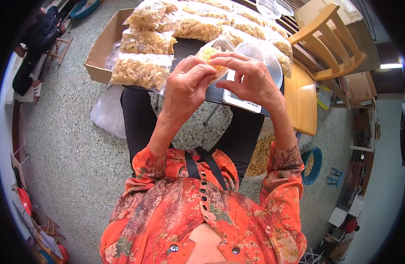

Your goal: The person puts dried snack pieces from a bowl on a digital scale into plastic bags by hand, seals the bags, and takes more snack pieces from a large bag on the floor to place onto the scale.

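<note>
My left hand [189, 86] is closed, its fingers pinched at the near edge of a small clear plastic bag [223, 42] with yellowish pieces inside. My right hand [254, 81] is curved over the bag's near side, its index finger reaching toward the left fingertips and its thumb held apart. The fingers partly hide the bag. Below the right hand, a white scale [240, 102] lies at the table's near edge, with a round pale container [275, 66] behind the hand. Filled clear bags of dried yellowish pieces [140, 70] lie left of my left hand.
More filled bags [198, 26] cover the far side of the table. An open cardboard box [96, 61] is at the left, and a wooden chair [301, 101] at the right. A blue basin [314, 165] and a small blue stool [335, 177] stand on the floor. Another person [33, 57] is far left.
</note>
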Demonstrator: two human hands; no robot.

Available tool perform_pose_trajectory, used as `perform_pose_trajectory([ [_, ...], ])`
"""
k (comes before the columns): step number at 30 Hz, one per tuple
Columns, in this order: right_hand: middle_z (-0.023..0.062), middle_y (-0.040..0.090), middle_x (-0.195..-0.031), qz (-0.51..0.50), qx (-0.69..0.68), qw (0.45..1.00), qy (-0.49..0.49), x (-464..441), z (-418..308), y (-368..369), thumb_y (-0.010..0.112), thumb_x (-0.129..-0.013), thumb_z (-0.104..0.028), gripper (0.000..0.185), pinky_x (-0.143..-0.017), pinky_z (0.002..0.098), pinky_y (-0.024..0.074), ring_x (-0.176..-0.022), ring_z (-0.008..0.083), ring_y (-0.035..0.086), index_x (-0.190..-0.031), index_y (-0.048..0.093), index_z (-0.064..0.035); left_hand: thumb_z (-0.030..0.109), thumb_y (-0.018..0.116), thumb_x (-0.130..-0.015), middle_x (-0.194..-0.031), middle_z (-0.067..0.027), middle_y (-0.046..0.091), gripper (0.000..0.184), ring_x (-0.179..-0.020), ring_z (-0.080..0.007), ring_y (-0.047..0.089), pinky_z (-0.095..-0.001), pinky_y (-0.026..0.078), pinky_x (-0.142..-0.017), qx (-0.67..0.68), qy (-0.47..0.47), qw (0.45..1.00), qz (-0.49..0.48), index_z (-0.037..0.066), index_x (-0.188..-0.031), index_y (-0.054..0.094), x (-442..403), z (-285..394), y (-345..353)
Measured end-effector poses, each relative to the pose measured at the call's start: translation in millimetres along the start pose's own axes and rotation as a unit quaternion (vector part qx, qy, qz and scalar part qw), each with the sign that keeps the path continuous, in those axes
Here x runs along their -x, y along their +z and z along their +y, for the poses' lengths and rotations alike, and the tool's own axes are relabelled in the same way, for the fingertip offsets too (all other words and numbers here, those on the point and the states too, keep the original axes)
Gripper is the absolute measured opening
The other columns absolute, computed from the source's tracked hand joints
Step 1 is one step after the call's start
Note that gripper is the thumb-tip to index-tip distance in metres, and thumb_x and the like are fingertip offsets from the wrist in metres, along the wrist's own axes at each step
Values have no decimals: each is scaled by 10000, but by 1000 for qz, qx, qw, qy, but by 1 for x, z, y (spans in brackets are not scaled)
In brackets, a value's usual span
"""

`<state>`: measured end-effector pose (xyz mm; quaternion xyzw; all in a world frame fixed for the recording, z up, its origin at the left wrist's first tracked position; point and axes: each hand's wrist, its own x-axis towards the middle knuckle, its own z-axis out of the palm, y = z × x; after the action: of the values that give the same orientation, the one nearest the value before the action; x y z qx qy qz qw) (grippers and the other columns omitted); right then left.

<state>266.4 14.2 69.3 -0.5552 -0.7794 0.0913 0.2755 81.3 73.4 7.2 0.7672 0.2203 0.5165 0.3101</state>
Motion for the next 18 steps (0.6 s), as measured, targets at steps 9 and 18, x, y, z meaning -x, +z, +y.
perform_pose_trajectory([
  [9,59,715,-1143,-88,78,993,-2,-11,-1,14,809,-755,-192,390,-813,388,573,-999,281,698,-1119,688,-117,-34,724,-797,-883,-116,636,129,-885,-323,637,-408,522,-779,23,17,1000,12,28,-888,658,-1,7,-2],
  [18,102,728,-1122,25,-65,996,52,4,4,14,746,-805,-18,325,-589,288,559,-644,177,686,-1120,688,-74,76,817,-748,-881,-124,603,219,-853,-314,641,-417,529,-733,-51,-31,997,-42,20,-921,695,-19,7,-9],
])
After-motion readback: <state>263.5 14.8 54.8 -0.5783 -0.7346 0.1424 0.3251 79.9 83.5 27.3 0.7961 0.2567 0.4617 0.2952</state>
